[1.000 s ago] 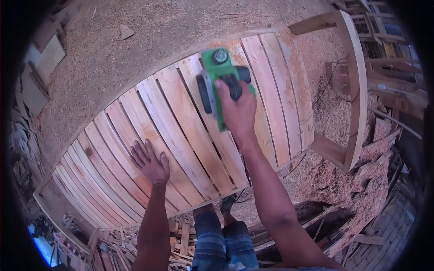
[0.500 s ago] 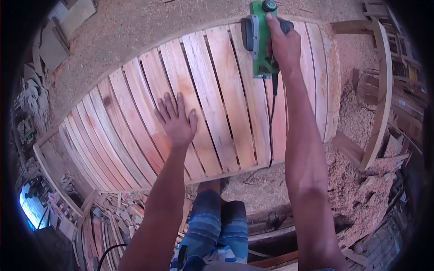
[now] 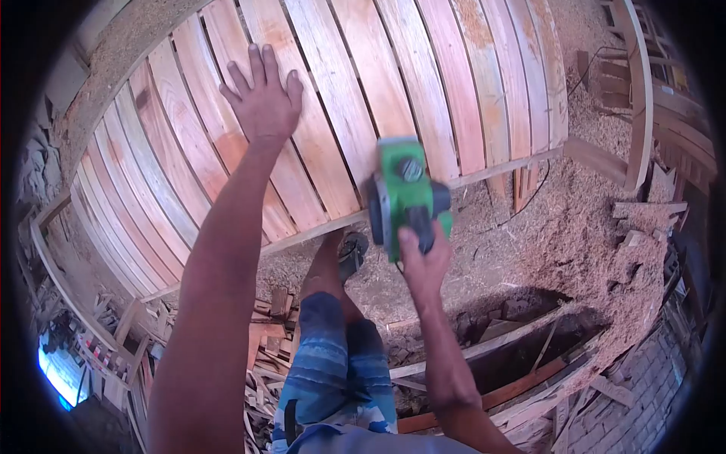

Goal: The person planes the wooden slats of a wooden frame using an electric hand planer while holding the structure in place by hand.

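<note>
My right hand [image 3: 425, 261] is wrapped round the black handle of a green power planer [image 3: 408, 189]. The planer is at the near edge of a slatted wooden panel [image 3: 325, 121], its front end over the slats and its rear sticking out past the edge; it is slightly blurred. My left hand [image 3: 265, 102] lies flat on the slats left of the planer, fingers spread, holding nothing. Dark gaps run between the pale and reddish slats.
A wooden frame end [image 3: 641, 98] stands at the right, another frame piece [image 3: 83, 318] at the left. Shavings [image 3: 590, 242] cover the ground. Wood scraps [image 3: 268, 333] lie near my legs [image 3: 340, 363], with a dark trench [image 3: 522, 340] right of them.
The planer in my right hand went to the far edge, then came back to the near edge. My left hand stays flat on the slats. The view has shifted.
</note>
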A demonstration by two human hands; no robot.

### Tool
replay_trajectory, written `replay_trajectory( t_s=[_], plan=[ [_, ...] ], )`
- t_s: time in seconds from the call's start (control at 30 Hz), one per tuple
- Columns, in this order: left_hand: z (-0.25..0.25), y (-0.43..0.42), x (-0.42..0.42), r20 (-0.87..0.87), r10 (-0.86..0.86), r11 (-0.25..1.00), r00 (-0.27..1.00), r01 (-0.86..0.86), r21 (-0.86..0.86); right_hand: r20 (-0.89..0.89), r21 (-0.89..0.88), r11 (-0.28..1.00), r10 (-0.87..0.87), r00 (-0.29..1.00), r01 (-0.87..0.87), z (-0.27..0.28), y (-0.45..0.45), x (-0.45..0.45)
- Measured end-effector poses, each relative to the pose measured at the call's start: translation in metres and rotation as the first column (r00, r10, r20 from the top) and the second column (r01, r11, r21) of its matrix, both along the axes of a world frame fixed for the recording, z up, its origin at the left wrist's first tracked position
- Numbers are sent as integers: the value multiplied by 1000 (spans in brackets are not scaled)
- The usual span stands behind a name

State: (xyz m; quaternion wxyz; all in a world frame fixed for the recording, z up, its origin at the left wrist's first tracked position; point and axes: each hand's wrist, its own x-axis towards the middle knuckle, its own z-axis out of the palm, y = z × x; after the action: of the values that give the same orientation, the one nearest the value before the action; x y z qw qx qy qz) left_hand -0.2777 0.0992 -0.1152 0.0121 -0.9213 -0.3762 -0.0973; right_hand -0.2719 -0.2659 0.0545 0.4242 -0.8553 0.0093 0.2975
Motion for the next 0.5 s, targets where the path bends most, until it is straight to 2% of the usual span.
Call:
replay_trajectory(
  t_s=[0.07,0.17,0.27,0.37,0.5],
  plan=[
    [-4,1,0,-21,0,1000,1000,0,30,-66,47,997,-64,996,68,-9,-38,-47],
    [-6,0,0,-38,11,999,999,-9,48,148,63,993,90,985,-100,-23,-67,-82],
    [-6,1,-2,-22,9,999,1000,-8,46,88,53,995,75,993,-80,-28,-69,-92],
    [-7,-2,-3,2,15,1000,1000,-15,24,67,-16,991,133,989,-132,-23,-51,-80],
    [-3,0,-3,48,37,999,998,-36,-21,80,37,994,103,992,-106,-27,-22,-63]
  ],
)
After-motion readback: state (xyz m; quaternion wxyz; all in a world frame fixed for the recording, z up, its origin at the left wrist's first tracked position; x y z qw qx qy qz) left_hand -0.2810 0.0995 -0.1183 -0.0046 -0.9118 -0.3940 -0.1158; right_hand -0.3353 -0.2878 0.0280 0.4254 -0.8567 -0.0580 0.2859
